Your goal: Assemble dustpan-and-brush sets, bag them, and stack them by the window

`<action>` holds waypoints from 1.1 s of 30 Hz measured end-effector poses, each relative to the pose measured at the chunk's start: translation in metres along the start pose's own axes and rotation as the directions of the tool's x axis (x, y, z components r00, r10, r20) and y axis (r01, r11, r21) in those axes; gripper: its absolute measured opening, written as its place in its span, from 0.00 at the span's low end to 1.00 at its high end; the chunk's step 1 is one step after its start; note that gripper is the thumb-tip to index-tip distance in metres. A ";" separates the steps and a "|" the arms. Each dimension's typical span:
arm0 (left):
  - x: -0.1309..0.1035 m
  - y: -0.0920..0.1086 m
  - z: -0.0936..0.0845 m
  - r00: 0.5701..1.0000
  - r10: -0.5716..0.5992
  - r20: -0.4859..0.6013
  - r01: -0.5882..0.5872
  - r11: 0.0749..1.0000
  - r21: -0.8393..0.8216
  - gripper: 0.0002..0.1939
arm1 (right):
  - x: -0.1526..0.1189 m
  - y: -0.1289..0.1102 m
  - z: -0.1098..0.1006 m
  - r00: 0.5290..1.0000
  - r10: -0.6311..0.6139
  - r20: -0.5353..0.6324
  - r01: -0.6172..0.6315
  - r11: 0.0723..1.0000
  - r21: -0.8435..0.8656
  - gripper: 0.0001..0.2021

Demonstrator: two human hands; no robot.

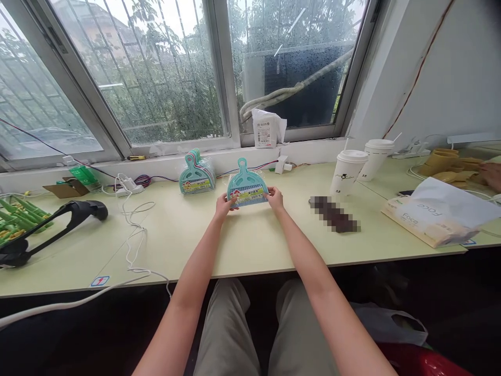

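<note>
A small teal dustpan (247, 181) in clear plastic wrap, with a yellow and blue label across its front, stands upright between my hands, its handle pointing up. My left hand (224, 205) grips its lower left edge. On the opposite edge, the fingers of my right hand (275, 199) are closed round the side. Behind and to the left stands a row of similar wrapped dustpans (194, 175), teal in front, with pink and green edges showing behind. What is inside the held pack behind the label cannot be made out.
Two white paper cups (348, 172) with straws stand at right, near a tissue pack (434, 211) and a blurred dark object (335, 214). White cables (135, 230) and a black headset-like strap (66, 230) lie left. Another person's hand (491, 175) shows at far right.
</note>
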State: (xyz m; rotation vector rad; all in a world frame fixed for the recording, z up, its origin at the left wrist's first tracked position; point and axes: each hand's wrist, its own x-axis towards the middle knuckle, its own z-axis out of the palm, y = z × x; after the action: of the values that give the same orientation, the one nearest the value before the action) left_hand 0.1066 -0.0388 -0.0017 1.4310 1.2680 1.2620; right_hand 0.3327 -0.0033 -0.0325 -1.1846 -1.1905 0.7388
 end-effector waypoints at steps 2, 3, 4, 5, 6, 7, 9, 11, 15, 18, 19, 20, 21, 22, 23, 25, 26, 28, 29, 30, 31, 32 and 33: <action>0.002 -0.001 -0.001 0.999 0.018 -0.031 -0.017 0.999 0.031 0.20 | -0.003 -0.003 0.000 0.999 0.006 0.040 -0.007 1.000 0.019 0.18; 0.002 -0.002 -0.001 0.999 0.028 -0.045 -0.025 0.998 0.052 0.20 | -0.004 -0.005 0.000 0.998 0.000 0.067 -0.001 1.000 0.023 0.19; 0.002 -0.002 -0.001 0.998 0.035 -0.059 -0.031 0.997 0.076 0.19 | -0.006 -0.006 0.000 0.995 -0.015 0.096 0.014 1.000 0.017 0.21; 0.002 -0.003 -0.001 0.997 0.041 -0.070 -0.033 0.994 0.100 0.18 | -0.007 -0.007 0.000 0.992 -0.037 0.121 0.037 0.999 0.003 0.24; 0.001 -0.003 -0.001 0.996 0.045 -0.079 -0.035 0.992 0.125 0.17 | -0.009 -0.008 0.000 0.988 -0.061 0.139 0.064 0.998 -0.018 0.25; 0.000 -0.004 -0.001 0.995 0.053 -0.088 -0.039 0.987 0.155 0.16 | -0.010 -0.008 0.001 0.986 -0.081 0.147 0.088 0.995 -0.041 0.26; -0.002 -0.004 0.001 0.988 0.092 -0.127 -0.056 0.964 0.260 0.14 | -0.012 -0.007 0.001 0.988 -0.099 0.120 0.110 0.991 -0.081 0.23; -0.004 -0.004 0.006 0.970 0.160 -0.181 -0.073 0.908 0.413 0.10 | -0.012 -0.006 0.001 0.993 -0.110 0.053 0.116 0.986 -0.123 0.18; 0.004 -0.001 0.023 0.956 0.232 -0.178 -0.072 0.779 0.623 0.05 | 0.000 -0.002 0.000 0.975 -0.199 -0.102 0.160 0.939 -0.306 0.10; 0.028 -0.001 0.031 0.962 0.244 -0.126 -0.088 0.709 0.700 0.06 | 0.020 0.003 0.002 0.968 -0.227 -0.111 0.157 0.884 -0.440 0.09; 0.039 -0.002 0.031 0.962 0.248 -0.110 -0.095 0.687 0.721 0.06 | 0.028 0.005 0.004 0.970 -0.226 -0.094 0.155 0.865 -0.478 0.08; 0.050 -0.003 0.029 0.963 0.252 -0.096 -0.101 0.668 0.738 0.06 | 0.037 0.007 0.008 0.972 -0.225 -0.072 0.157 0.843 -0.514 0.08; 0.063 -0.006 0.027 0.963 0.255 -0.088 -0.105 0.654 0.749 0.06 | 0.046 0.009 0.013 0.973 -0.224 -0.050 0.161 0.821 -0.548 0.08; 0.076 -0.009 0.024 0.962 0.259 -0.085 -0.108 0.648 0.754 0.06 | 0.056 0.012 0.018 0.974 -0.225 -0.030 0.166 0.798 -0.579 0.07; 0.090 -0.013 0.020 0.960 0.265 -0.091 -0.108 0.650 0.753 0.07 | 0.066 0.014 0.025 0.974 -0.225 -0.011 0.172 0.776 -0.607 0.07; 0.119 -0.023 0.013 0.952 0.281 -0.117 -0.111 0.678 0.726 0.09 | 0.089 0.020 0.040 0.974 -0.223 0.036 0.192 0.728 -0.659 0.08; 0.134 -0.028 0.011 0.947 0.294 -0.132 -0.121 0.703 0.701 0.09 | 0.102 0.022 0.048 0.973 -0.221 0.063 0.203 0.700 -0.684 0.08; 0.167 -0.038 0.007 0.931 0.323 -0.167 -0.149 0.758 0.636 0.11 | 0.128 0.028 0.063 0.969 -0.216 0.122 0.236 0.648 -0.724 0.10; 0.182 -0.043 0.007 0.922 0.336 -0.191 -0.160 0.782 0.603 0.12 | 0.142 0.032 0.070 0.966 -0.212 0.145 0.249 0.627 -0.738 0.11; 0.197 -0.048 0.008 0.913 0.348 -0.212 -0.170 0.798 0.579 0.14 | 0.155 0.035 0.077 0.966 -0.207 0.157 0.253 0.612 -0.749 0.12; 0.211 -0.052 0.009 0.906 0.355 -0.229 -0.172 0.805 0.568 0.18 | 0.167 0.038 0.083 0.967 -0.201 0.158 0.249 0.602 -0.759 0.13; 0.222 -0.056 0.011 0.903 0.357 -0.239 -0.166 0.803 0.573 0.22 | 0.179 0.041 0.088 0.969 -0.193 0.154 0.241 0.593 -0.768 0.13; 0.232 -0.059 0.013 0.906 0.352 -0.235 -0.153 0.791 0.593 0.28 | 0.189 0.044 0.093 0.972 -0.185 0.147 0.229 0.585 -0.778 0.14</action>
State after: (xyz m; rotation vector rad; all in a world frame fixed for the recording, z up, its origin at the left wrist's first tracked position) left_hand 0.1076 0.2002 -0.0256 1.9162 1.8406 1.4230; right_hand 0.3006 0.2093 -0.0226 -1.7084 -1.7549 -0.0003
